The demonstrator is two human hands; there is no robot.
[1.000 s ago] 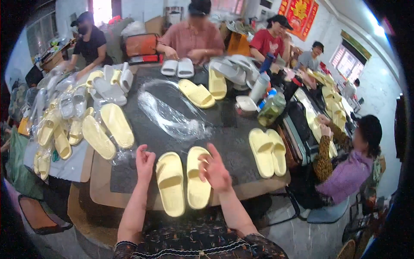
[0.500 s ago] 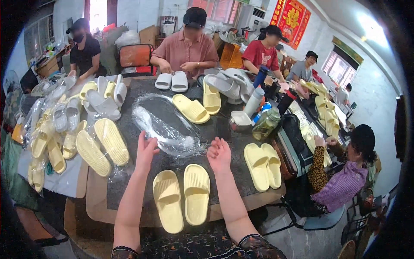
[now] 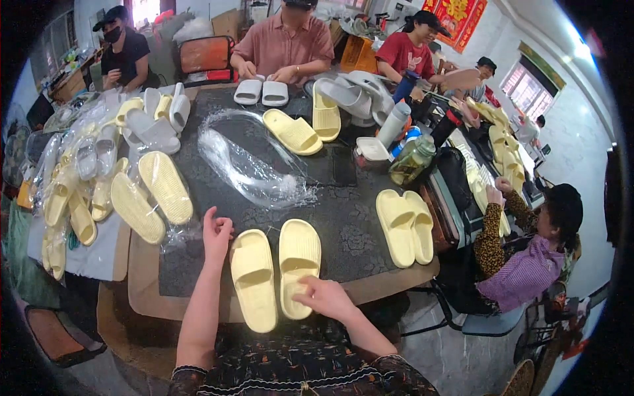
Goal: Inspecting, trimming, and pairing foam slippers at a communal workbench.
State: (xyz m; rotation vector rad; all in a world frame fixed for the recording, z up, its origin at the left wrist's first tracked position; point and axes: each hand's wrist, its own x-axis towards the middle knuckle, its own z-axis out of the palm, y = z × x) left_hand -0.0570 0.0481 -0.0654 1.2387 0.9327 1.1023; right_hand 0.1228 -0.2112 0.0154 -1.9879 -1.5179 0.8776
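A pair of pale yellow slippers lies before me at the table's near edge: the left slipper (image 3: 254, 290) and the right slipper (image 3: 298, 247), toes pointing away. My right hand (image 3: 330, 300) reaches over the right slipper's footbed, thumb and fingers bent together in a pinch at its heel half. Whatever they hold, if anything, is too small to make out. Beside the left slipper, my left hand (image 3: 216, 236) hovers with nothing in it, index finger raised and the others loosely bent. Beyond both hands a crumpled clear plastic bag (image 3: 244, 171) lies flat.
Bagged yellow slippers (image 3: 165, 188) and bagged grey slippers (image 3: 153, 131) pile up at left. Another yellow pair (image 3: 399, 228) stands at right, near bottles (image 3: 414, 162) and a white tub (image 3: 372, 150). Several co-workers sit around the table, one handling grey slippers (image 3: 261, 92) opposite me.
My right hand has come back from beside the plastic bag to the right slipper. My left hand has dropped slightly nearer. The view has tilted downward.
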